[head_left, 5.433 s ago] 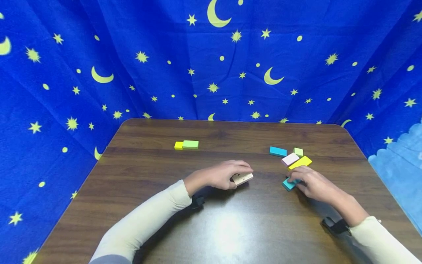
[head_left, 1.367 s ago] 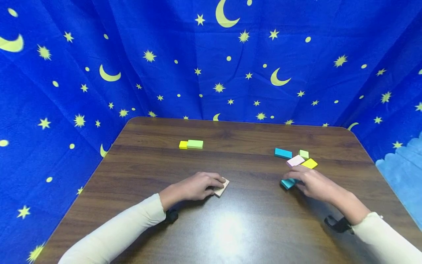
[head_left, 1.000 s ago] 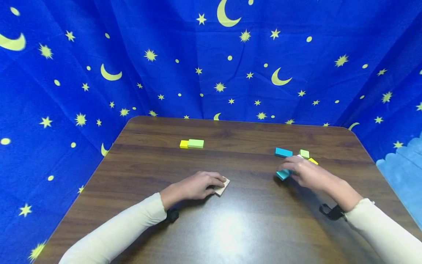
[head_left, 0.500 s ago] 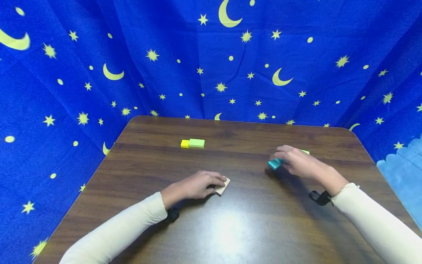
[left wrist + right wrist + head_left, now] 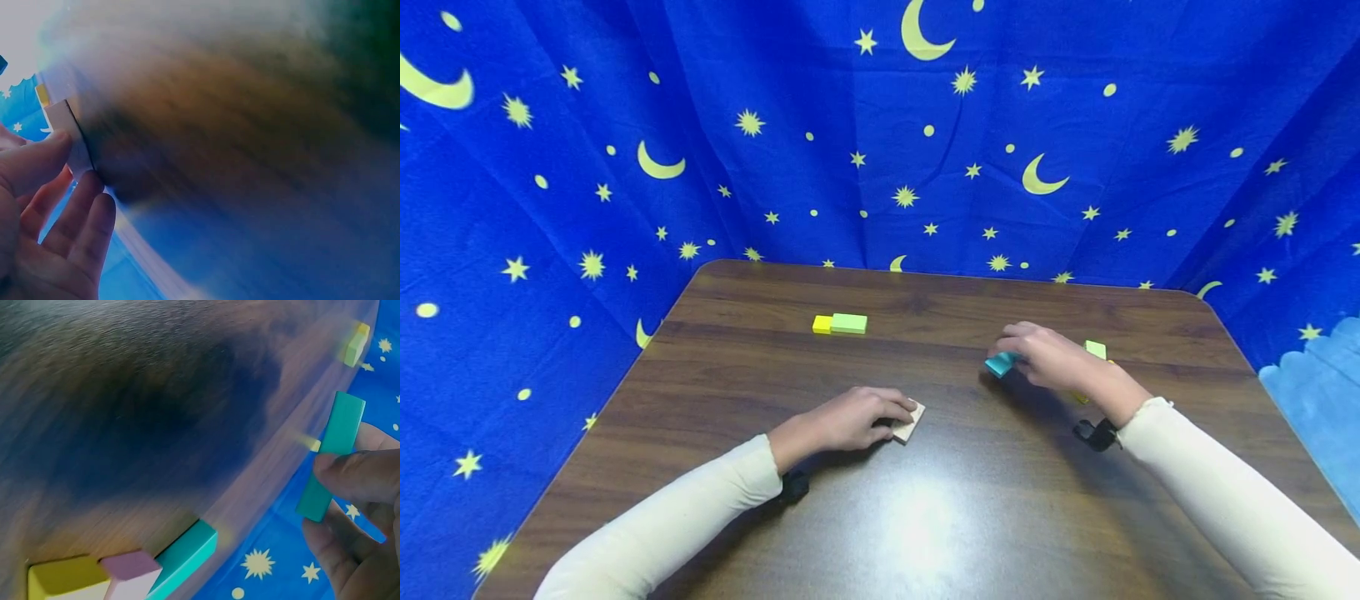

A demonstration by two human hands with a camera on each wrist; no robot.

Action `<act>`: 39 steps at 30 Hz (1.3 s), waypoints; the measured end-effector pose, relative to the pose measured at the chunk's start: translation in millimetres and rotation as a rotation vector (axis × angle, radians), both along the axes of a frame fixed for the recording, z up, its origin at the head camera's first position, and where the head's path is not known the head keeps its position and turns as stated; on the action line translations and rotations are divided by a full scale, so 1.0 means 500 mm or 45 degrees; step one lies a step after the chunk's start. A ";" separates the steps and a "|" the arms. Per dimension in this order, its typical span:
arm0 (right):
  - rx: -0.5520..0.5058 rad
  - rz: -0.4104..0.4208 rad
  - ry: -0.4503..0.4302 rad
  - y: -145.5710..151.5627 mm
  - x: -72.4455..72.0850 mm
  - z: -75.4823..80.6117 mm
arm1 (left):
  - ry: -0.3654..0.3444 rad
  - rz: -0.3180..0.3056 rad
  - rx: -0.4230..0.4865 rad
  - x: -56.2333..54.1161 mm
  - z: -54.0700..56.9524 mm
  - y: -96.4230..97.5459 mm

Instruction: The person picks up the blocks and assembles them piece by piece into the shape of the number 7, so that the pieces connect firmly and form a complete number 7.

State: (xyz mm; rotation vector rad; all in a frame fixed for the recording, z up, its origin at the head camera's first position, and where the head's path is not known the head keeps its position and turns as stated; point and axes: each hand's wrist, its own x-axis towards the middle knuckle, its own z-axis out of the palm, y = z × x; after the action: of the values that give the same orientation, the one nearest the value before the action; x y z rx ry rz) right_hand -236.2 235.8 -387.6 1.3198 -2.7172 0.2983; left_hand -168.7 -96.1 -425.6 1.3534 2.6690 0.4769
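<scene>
My left hand (image 5: 850, 419) grips a pale, flat domino (image 5: 910, 422) near the middle of the table. In the left wrist view the thumb lies over the domino (image 5: 62, 119), with fingers at its other side. Farther right, my right hand (image 5: 1056, 358) pinches a teal block (image 5: 1000, 365). The right wrist view has that teal block (image 5: 342, 422) between thumb and fingers, its two ends sticking out. In the head view, the right hand covers most of the blocks behind it.
A small yellow block (image 5: 822, 324) and a light green block (image 5: 849, 323) lie end to end at back left. Another light green block (image 5: 1095, 349) is at right. Yellow (image 5: 69, 575), pink (image 5: 130, 567) and teal-blue (image 5: 187, 556) blocks adjoin there. A starry blue curtain (image 5: 820, 183) hangs behind.
My right hand has carried the teal block leftward and toward the back, away from the yellow block. Earlier the left hand moved left and nearer with the domino; over the last second it stays put.
</scene>
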 end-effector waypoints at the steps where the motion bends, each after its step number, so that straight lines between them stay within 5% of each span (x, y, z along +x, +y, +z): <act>1: 0.000 0.007 0.001 -0.004 -0.003 -0.001 | -0.001 0.000 0.004 0.000 0.000 0.000; 11: -0.021 0.087 -0.033 -0.062 -0.019 -0.018 | -0.049 0.030 0.019 0.003 -0.004 0.002; 20: 0.032 0.021 -0.173 -0.115 -0.029 -0.033 | -0.078 0.030 0.028 0.006 -0.005 0.005; 39: 0.002 0.105 -0.207 -0.150 -0.021 -0.072 | 0.002 0.081 0.009 0.020 -0.002 0.023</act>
State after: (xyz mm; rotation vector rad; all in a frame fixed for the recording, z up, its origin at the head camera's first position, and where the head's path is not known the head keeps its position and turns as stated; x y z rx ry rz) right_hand -246.6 160.8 -423.6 1.4722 -2.7969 0.4292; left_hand -158.9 -84.7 -426.8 1.2741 2.7213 0.4921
